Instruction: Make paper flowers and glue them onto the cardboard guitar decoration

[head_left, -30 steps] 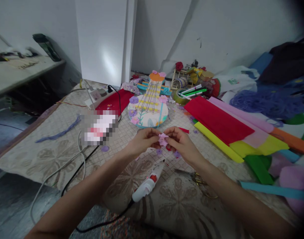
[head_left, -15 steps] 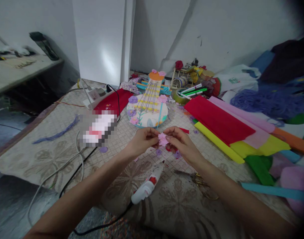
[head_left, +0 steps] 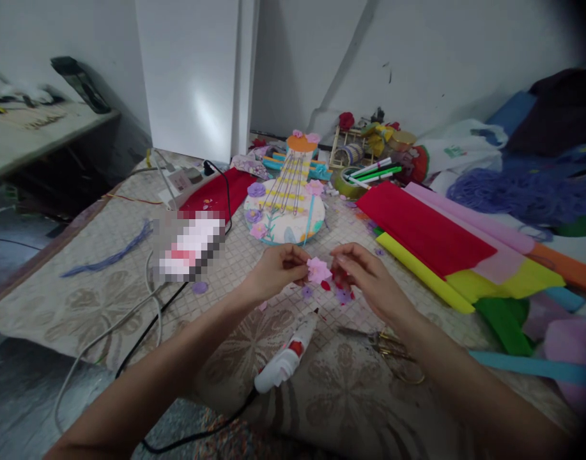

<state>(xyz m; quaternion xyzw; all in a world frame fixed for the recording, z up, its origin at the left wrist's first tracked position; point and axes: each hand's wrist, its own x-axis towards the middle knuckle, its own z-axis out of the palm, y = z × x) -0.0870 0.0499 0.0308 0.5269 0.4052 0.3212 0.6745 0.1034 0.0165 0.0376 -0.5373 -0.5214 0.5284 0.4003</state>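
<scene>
A pink paper flower point(head_left: 318, 271) is pinched at its left edge by my left hand point(head_left: 284, 269). Just to its right, my right hand point(head_left: 360, 271) is off the flower, its fingers bent and a little apart with nothing visible between them. Small purple flowers point(head_left: 343, 296) and red bits lie below the hands. Beyond them stands a decorated guitar-shaped piece point(head_left: 285, 211) with paper flowers and strings. Nearer me lie a white glue gun point(head_left: 285, 364) and scissors with gold handles point(head_left: 393, 348).
Red folded paper point(head_left: 424, 230) and yellow paper point(head_left: 424, 271) lie at the right, near purple yarn point(head_left: 508, 198). A tape roll point(head_left: 346, 185) with pens sits behind. Cables and a power strip point(head_left: 180, 185) are at the left.
My right hand has let go of the pink flower and moved slightly right, its fingers parting. My left hand still holds the flower. The view has shifted slightly.
</scene>
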